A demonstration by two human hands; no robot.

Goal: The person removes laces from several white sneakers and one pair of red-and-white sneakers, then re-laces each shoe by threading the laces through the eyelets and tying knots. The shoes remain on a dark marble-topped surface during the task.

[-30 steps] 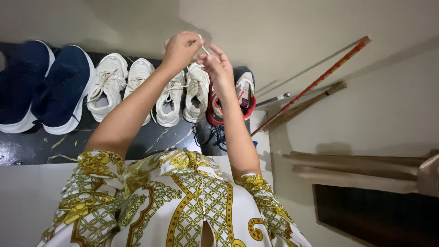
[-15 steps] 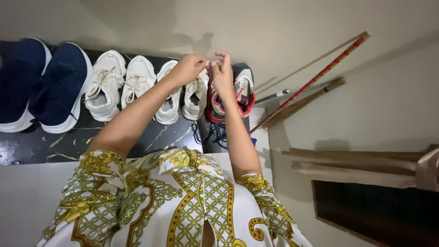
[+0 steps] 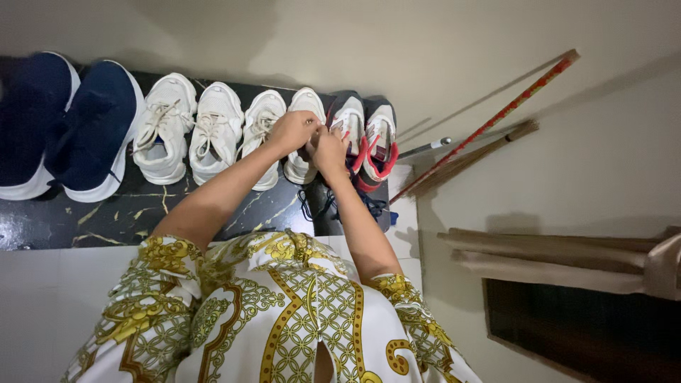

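Both hands [image 3: 311, 140] meet on white sneaker [image 3: 303, 135] (fingers bunched)

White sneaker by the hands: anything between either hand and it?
Nothing visible does. The left hand and right hand meet directly over the white sneaker, on its lace area. Whether the fingers grip a lace is hidden. The red-trimmed sneaker sits beside it.

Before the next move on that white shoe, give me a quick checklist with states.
1. Both hands on the shoe: left hand and right hand meet over the white shoe: ok.
2. Lace end gripped: hidden by fingers: cannot tell.
3. Shoe in line with its partner shoe: ok.
4. Red-trimmed shoe clear of the right hand: touching or overlapping: cannot tell.
5. Loose dark lace clear of the hands: ok.
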